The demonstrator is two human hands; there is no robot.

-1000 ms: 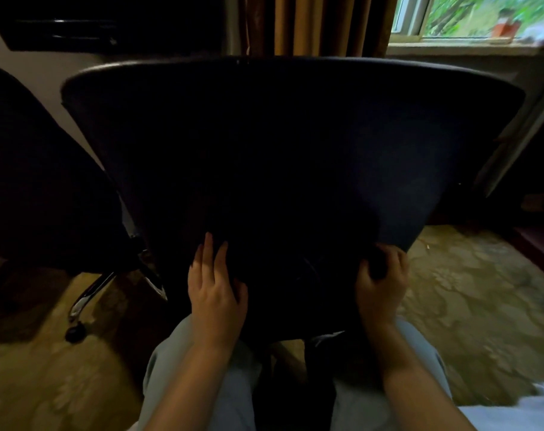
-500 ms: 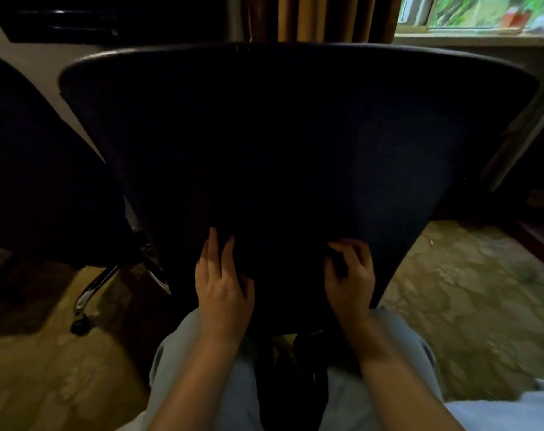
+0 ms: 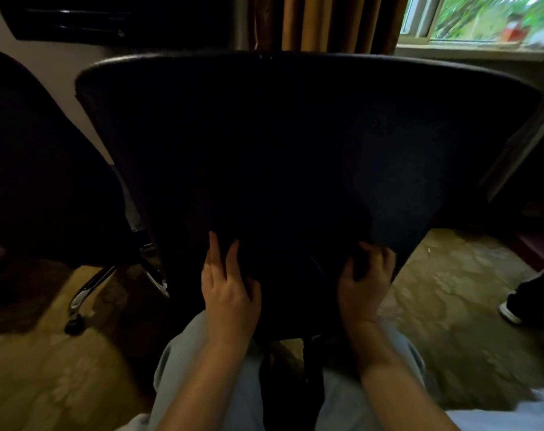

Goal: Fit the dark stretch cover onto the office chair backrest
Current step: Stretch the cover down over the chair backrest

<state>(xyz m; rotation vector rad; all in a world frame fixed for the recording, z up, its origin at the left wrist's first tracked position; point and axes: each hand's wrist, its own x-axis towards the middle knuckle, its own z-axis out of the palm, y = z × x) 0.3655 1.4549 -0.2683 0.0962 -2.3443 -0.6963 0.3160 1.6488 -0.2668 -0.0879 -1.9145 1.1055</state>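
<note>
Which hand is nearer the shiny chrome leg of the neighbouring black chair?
Left. The left hand presses flat on the dark stretch cover, right of the shiny chrome leg; the right hand, curled on the cover's lower edge, is farther right.

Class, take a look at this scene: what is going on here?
A person works at the back of an office chair's backrest, with a dark stretch cover drawn over it down to the hands. The left hand presses flat on the cover near its lower edge, fingers straight. The right hand grips the cover's bottom edge with curled fingers. A second dark chair stands to the left.
</note>
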